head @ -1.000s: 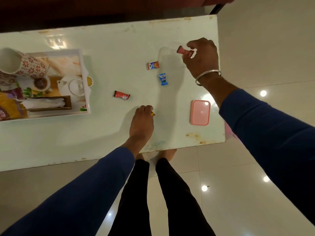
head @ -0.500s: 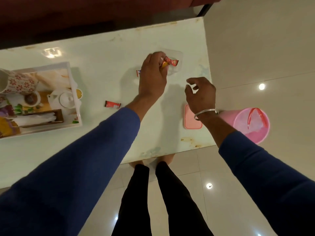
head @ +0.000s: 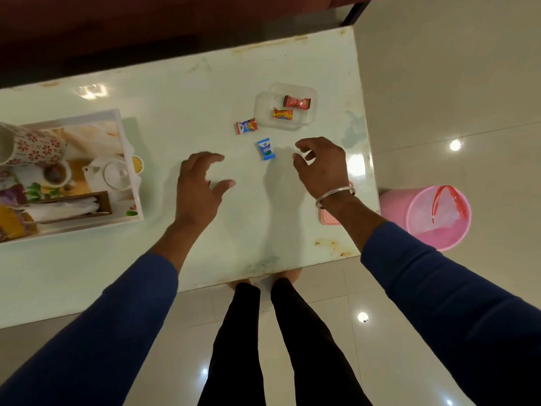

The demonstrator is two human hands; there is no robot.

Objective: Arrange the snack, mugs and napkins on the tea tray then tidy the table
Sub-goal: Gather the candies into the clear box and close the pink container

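A: Candies are seen loose near both hands; how are the fingers held?

B: The left hand [head: 199,186] is spread wide above the tabletop [head: 175,92], nothing being held; thumb and fingers [head: 215,157] are parted. The right hand [head: 322,165] is loosely curled, its fingers [head: 301,143] bent inward, and nothing is gripped there either.

A: Where is the nearest sweet placed relative to them?

B: A blue candy [head: 265,149] lies on the tabletop between the two hands, just beside the right fingertips and apart from them. A red-and-blue candy [head: 246,126] is found a little farther off, beyond the blue one.

A: And farther out?

B: A clear container [head: 310,92] is set beyond the right hand, touched by neither hand; a red candy [head: 296,101] and an orange candy [head: 282,114] lie inside it. A pink lid [head: 327,218] is partly hidden under the right wrist, near the tabletop's edge. Well to the left, a white tray [head: 128,171] is seen, in which a floral mug [head: 32,146], a napkin holder [head: 73,206] and a snack packet [head: 14,227] are carried. A pink bucket [head: 439,218] stands on the floor to the right.
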